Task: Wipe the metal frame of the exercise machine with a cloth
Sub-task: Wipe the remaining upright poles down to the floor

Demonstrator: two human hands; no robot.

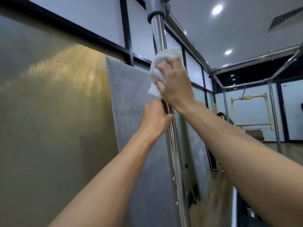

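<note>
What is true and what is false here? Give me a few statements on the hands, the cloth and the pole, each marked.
1. The right hand holds a white cloth against the upright chrome pole. True.
2. The left hand holds a spray bottle. False: it grips the pole just below the cloth.
3. The cloth is below the left hand. False: it is above it.
4. A grey panel stands behind the pole. True.
</note>
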